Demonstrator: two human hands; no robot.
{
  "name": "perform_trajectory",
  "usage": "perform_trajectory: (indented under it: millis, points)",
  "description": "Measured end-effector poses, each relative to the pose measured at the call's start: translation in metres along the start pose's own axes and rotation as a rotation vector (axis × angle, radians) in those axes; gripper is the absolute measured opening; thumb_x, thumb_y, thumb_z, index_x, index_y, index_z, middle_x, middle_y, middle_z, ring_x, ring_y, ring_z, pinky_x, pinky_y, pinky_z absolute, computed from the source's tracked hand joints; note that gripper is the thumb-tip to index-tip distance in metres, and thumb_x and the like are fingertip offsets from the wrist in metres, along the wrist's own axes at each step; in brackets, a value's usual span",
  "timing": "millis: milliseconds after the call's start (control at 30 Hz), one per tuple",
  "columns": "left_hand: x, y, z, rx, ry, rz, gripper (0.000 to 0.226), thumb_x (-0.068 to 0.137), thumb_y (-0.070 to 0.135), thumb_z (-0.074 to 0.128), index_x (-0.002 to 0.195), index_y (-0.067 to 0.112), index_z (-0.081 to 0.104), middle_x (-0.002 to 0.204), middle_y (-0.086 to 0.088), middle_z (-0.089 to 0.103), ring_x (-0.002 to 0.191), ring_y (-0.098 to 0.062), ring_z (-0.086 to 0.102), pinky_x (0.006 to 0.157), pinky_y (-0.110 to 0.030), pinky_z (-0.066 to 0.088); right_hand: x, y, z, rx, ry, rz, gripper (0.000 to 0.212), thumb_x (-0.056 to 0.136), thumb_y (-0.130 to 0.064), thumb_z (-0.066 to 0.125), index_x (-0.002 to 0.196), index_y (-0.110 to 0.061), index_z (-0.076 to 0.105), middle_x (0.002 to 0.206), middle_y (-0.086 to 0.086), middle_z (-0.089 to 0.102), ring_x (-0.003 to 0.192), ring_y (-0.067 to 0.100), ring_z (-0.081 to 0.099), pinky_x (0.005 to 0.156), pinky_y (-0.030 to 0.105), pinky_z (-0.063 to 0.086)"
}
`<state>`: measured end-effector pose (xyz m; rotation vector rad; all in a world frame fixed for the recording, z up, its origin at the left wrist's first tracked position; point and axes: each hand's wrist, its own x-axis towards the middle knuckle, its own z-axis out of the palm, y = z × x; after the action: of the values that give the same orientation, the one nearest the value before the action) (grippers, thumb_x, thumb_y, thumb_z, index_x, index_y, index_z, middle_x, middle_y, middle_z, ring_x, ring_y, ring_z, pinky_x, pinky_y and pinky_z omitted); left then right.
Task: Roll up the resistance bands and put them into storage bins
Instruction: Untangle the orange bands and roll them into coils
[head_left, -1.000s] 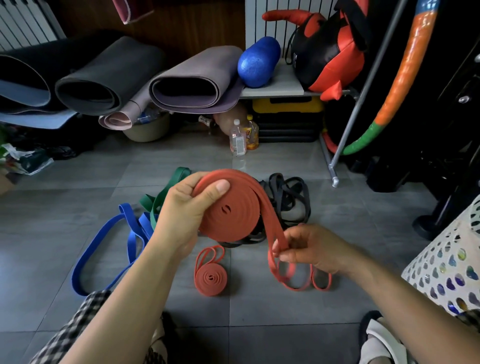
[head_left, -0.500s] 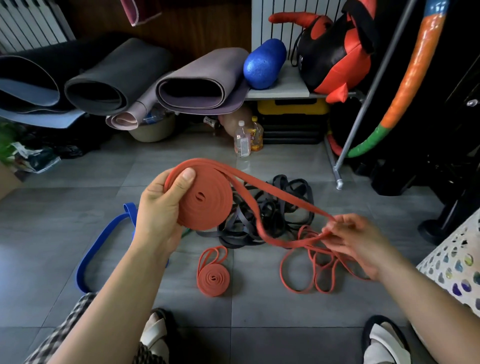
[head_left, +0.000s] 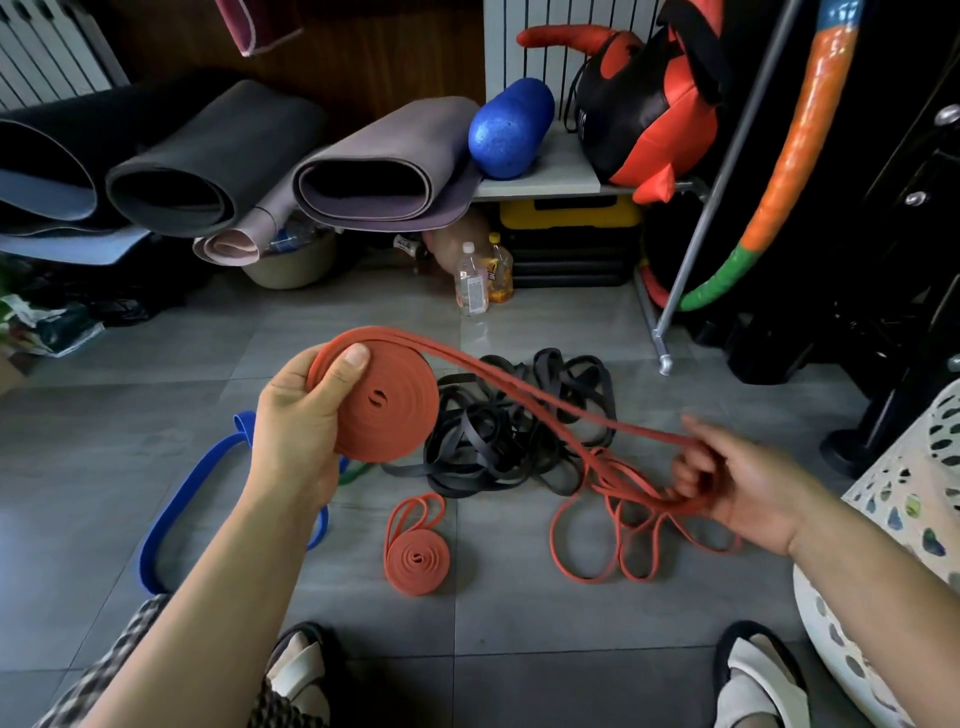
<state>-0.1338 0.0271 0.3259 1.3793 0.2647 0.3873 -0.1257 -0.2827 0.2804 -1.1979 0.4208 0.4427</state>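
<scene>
Left hand (head_left: 296, 431) grips the orange coil (head_left: 382, 402), thumb pressed on its face; right hand (head_left: 737, 478) pinches the coil's loose tail over the black bands (head_left: 498, 441) mid-floor.

Gym clutter along the back wall, grey tiled floor (head_left: 156, 395).
Rolled mats stacked left: black mat (head_left: 47, 156), dark grey mat (head_left: 223, 150), purple-grey mat (head_left: 395, 156), thin pink mat (head_left: 234, 244) under them, over a beige basin (head_left: 291, 265). Blue foam roller (head_left: 511, 127) and red-and-black bag (head_left: 644, 119) on a white shelf (head_left: 545, 182); yellow-and-black case (head_left: 571, 239) below. Clear bottle (head_left: 471, 283) touching orange drink bottle (head_left: 500, 273) on the floor. Orange-green hoop (head_left: 779, 171) beside a slanted metal pole (head_left: 711, 197). Radiator (head_left: 47, 57) top left.
</scene>
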Motion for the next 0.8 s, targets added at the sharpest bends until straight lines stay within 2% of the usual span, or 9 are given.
perform_trajectory:
  millis: [67,133,233,333,400,467,567,700,800]
  points:
    - [-0.003,0.003,0.002,0.109,-0.042,0.091,0.008,0.084,0.016,0.061,0.084,0.024,0.063,0.069,0.014,0.069,0.066,0.002,0.064,0.057,-0.012,0.049,0.002,0.005,-0.001,-0.209,0.097,0.001,0.05,0.093,-0.025,0.047,0.045,-0.013,0.044,0.044,0.004,0.044,0.034,0.013,0.044,0.05,0.027,0.04]
    - [-0.008,0.006,0.005,0.217,-0.105,0.174,0.013,0.083,0.012,0.063,0.083,0.025,0.063,0.065,0.02,0.067,0.065,0.006,0.061,0.058,-0.008,0.047,0.001,0.01,0.001,-0.571,0.113,-0.014,0.037,0.093,-0.021,0.05,0.058,-0.008,0.055,0.057,0.008,0.055,0.044,0.013,0.053,0.047,0.021,0.042]
    - [-0.016,0.007,0.012,0.312,-0.252,0.223,0.02,0.078,0.006,0.066,0.079,0.026,0.064,0.065,0.021,0.067,0.063,0.007,0.059,0.062,-0.007,0.047,-0.003,0.01,0.015,-1.054,0.082,-0.279,0.022,0.091,-0.02,0.054,0.079,-0.005,0.066,0.08,0.013,0.067,0.075,0.016,0.064,0.068,0.027,0.046]
    - [-0.023,0.0,0.022,0.423,-0.44,0.252,0.027,0.076,0.004,0.07,0.077,0.03,0.065,0.071,0.023,0.068,0.066,0.007,0.06,0.066,-0.008,0.047,-0.016,0.006,0.052,-0.801,-0.148,-0.519,0.012,0.08,-0.022,0.063,0.091,-0.025,0.067,0.097,-0.005,0.068,0.087,-0.005,0.062,0.077,0.007,0.045]
    - [-0.025,-0.003,0.027,0.479,-0.527,0.297,0.028,0.075,0.008,0.073,0.078,0.034,0.064,0.075,0.027,0.066,0.07,0.009,0.06,0.068,-0.006,0.044,-0.021,0.006,0.076,-0.721,-0.298,-0.601,0.024,0.074,-0.026,0.064,0.097,-0.03,0.064,0.105,-0.008,0.066,0.097,-0.002,0.061,0.086,0.011,0.044]
    - [-0.025,-0.002,0.028,0.478,-0.562,0.311,0.026,0.074,0.012,0.074,0.079,0.035,0.063,0.075,0.029,0.066,0.071,0.009,0.06,0.068,-0.005,0.044,-0.019,0.009,0.09,-0.631,-0.372,-0.637,0.029,0.066,-0.031,0.067,0.095,-0.034,0.065,0.099,-0.006,0.07,0.096,0.008,0.065,0.089,0.019,0.048]
    - [-0.022,0.003,0.026,0.437,-0.554,0.265,0.023,0.075,0.01,0.073,0.08,0.031,0.065,0.073,0.026,0.067,0.069,0.008,0.061,0.068,-0.007,0.046,-0.013,0.008,0.098,-0.538,-0.293,-0.661,0.025,0.059,-0.034,0.071,0.083,-0.029,0.07,0.085,-0.003,0.071,0.084,0.015,0.067,0.083,0.03,0.053]
    - [-0.02,0.006,0.024,0.36,-0.538,0.18,0.02,0.075,0.007,0.068,0.079,0.026,0.066,0.07,0.02,0.068,0.067,0.006,0.061,0.064,-0.009,0.047,-0.009,0.006,0.104,-0.621,-0.241,-0.739,0.025,0.06,-0.037,0.069,0.081,-0.024,0.07,0.08,-0.008,0.065,0.08,0.008,0.064,0.079,0.023,0.051]
    - [-0.022,0.003,0.025,0.261,-0.503,0.122,0.012,0.068,0.019,0.069,0.079,0.024,0.067,0.071,0.014,0.069,0.068,0.001,0.063,0.064,-0.013,0.049,-0.009,0.007,0.103,-0.533,-0.234,-0.681,0.022,0.058,-0.031,0.07,0.079,-0.022,0.068,0.078,-0.007,0.07,0.077,0.006,0.066,0.077,0.018,0.052]
